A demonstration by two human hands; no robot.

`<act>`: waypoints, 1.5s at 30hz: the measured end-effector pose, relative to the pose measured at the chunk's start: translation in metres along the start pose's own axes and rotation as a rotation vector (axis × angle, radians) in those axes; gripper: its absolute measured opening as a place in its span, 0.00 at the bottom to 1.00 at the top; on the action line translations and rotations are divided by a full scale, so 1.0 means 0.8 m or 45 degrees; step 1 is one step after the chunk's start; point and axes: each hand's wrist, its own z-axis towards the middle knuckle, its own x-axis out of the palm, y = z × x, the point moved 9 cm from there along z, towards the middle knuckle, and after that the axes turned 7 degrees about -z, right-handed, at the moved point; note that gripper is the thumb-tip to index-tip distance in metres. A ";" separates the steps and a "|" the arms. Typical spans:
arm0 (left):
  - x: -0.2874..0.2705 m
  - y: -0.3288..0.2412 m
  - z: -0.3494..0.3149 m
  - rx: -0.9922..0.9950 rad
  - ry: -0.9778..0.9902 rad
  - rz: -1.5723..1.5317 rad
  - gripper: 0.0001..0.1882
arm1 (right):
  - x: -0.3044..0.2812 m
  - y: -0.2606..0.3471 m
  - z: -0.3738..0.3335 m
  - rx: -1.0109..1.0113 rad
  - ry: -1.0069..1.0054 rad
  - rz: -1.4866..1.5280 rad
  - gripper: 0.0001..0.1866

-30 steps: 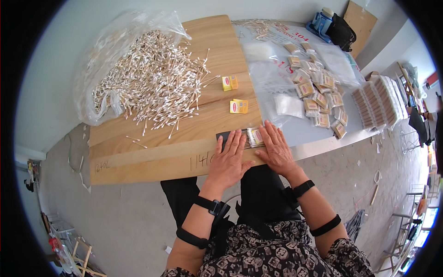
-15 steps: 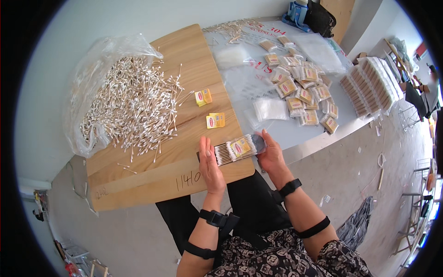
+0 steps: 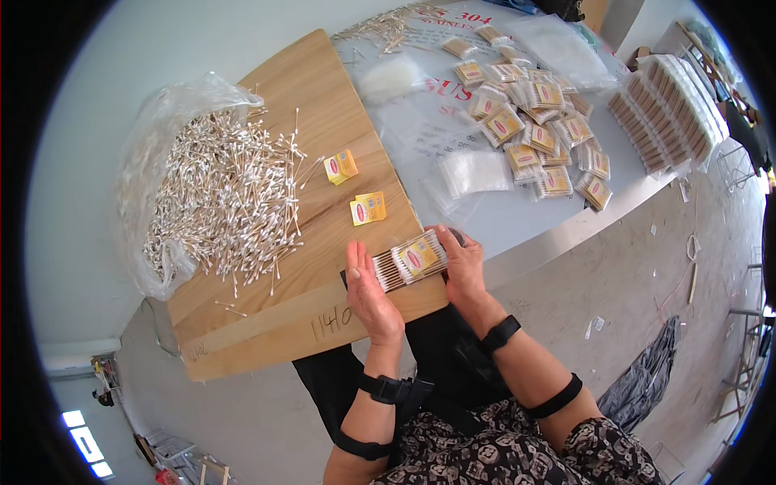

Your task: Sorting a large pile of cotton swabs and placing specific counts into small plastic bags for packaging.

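A narrow dark tray [image 3: 344, 277] lies at the wooden board's front right corner, mostly covered by a row of cotton swabs [image 3: 387, 272]. On the row's right part sits a clear-bagged pack of cotton swabs [image 3: 419, 257] with a yellow label card. My left hand [image 3: 374, 301] stands on edge at the tray's left end, fingers stretched out straight and holding nothing. Wrapped round the right end is my right hand [image 3: 462, 268], its thumb by the pack's edge. Its other fingers are partly hidden beneath. Two small stacks of yellow cards [image 3: 340, 167] [image 3: 369, 208] lie just beyond.
A torn clear bag [image 3: 137, 190] spills a big heap of loose swabs [image 3: 218, 194] on the board's left. On the grey table, several finished packs [image 3: 543, 137] lie piled beside empty clear bags [image 3: 475, 172]. Bundled swab packs [image 3: 667, 113] stand at the far right.
My right hand has slid left along the tray's right end, now covering most of it, its thumb closer to the pack. My left hand stays at the left end. The view has shifted slightly.
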 end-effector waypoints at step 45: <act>0.031 0.003 -0.028 0.055 0.119 0.324 0.38 | 0.015 -0.018 0.001 0.036 0.074 -0.157 0.14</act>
